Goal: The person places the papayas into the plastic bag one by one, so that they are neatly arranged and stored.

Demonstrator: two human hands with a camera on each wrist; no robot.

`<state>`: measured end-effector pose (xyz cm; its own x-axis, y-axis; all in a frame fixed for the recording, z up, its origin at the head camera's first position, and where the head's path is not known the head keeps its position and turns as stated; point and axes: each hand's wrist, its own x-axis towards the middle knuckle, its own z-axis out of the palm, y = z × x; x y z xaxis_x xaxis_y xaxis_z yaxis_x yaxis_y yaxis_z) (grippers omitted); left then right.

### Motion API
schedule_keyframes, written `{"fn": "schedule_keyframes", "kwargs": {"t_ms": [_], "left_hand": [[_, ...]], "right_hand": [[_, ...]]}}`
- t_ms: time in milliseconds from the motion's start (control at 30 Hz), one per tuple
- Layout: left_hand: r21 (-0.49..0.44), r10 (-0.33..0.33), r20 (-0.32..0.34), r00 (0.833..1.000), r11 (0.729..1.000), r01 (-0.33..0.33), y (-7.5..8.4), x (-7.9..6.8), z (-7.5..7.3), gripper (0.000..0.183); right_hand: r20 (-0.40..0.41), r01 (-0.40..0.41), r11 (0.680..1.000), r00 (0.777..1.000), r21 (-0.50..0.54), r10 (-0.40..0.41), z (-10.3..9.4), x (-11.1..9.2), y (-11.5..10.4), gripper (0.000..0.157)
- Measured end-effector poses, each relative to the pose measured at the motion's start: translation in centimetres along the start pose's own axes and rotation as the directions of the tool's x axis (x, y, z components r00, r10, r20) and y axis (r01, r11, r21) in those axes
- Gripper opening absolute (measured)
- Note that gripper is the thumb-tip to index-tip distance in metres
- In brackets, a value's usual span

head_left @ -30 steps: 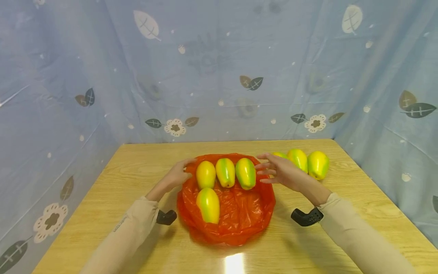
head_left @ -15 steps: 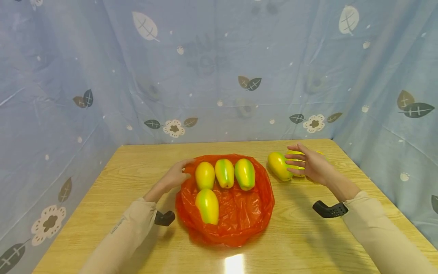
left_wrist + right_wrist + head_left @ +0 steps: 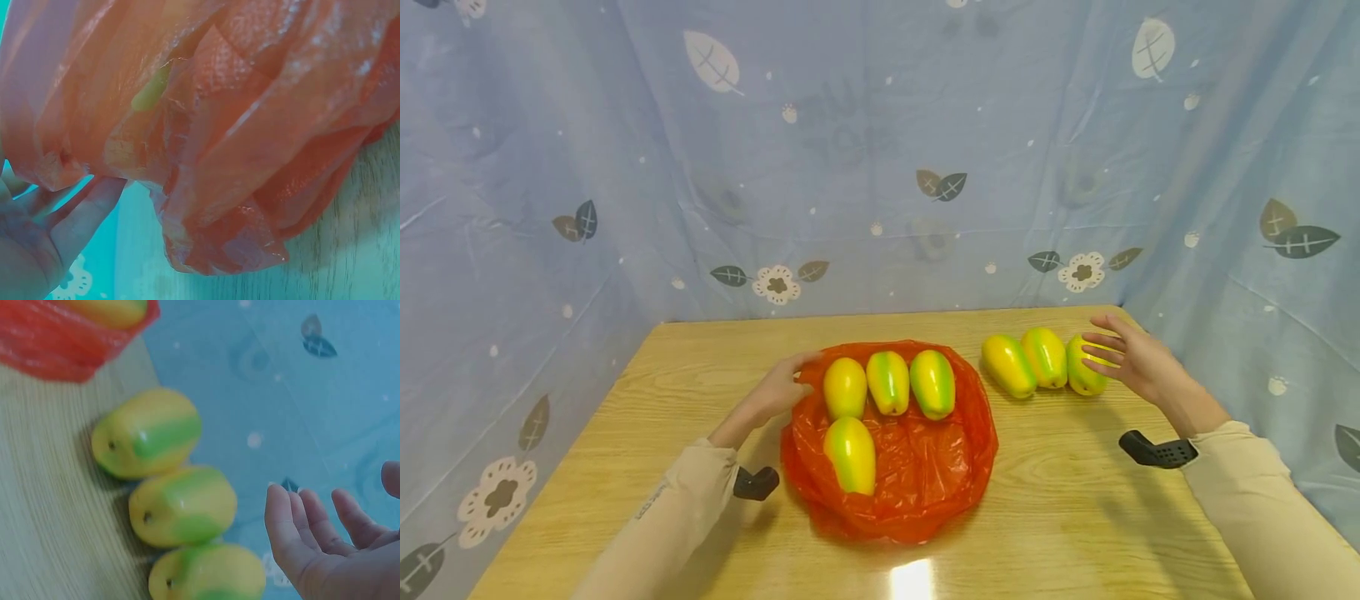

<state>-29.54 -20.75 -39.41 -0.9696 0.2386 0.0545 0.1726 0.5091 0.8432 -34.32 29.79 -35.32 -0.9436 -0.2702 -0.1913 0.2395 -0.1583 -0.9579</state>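
Observation:
A red plastic bag lies spread wide on the table, its rim rolled out. Inside it are several yellow-green papayas, a row along the back and one nearer the front left. At the bag's left rim my left hand touches the plastic with loosely extended fingers, also visible beside the red bag in the left wrist view. To the right, three more papayas lie side by side. My right hand hovers by the rightmost papaya, fingers spread and holding nothing.
The wooden table ends at a blue patterned curtain at the back and both sides. Black wrist devices hang under both sleeves. A bright reflection shows at the front.
My right hand has moved right from the bag's right rim, past the loose papayas, to the rightmost one. My left hand stays at the bag. The papayas stay where they were.

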Motion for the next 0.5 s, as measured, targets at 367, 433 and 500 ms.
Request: {"fn": "schedule_keyframes", "kwargs": {"t_ms": [367,433,500], "left_hand": [[0.009,0.000,0.001,1.000,1.000,0.000,-0.2,0.0,0.0,0.057],[0.002,-0.011,0.003,1.000,1.000,0.011,-0.2,0.0,-0.1,0.057],[0.000,-0.017,0.006,1.000,1.000,0.017,-0.2,-0.1,-0.1,0.057]], "right_hand": [[-0.126,-0.039,0.999,0.991,-0.017,0.037,-3.2,0.1,0.8,0.077],[-0.157,-0.052,0.997,0.987,-0.048,0.044,-3.6,0.1,1.0,0.088],[-0.188,-0.064,0.995,0.981,-0.076,0.049,-4.0,0.2,1.2,0.093]]}}
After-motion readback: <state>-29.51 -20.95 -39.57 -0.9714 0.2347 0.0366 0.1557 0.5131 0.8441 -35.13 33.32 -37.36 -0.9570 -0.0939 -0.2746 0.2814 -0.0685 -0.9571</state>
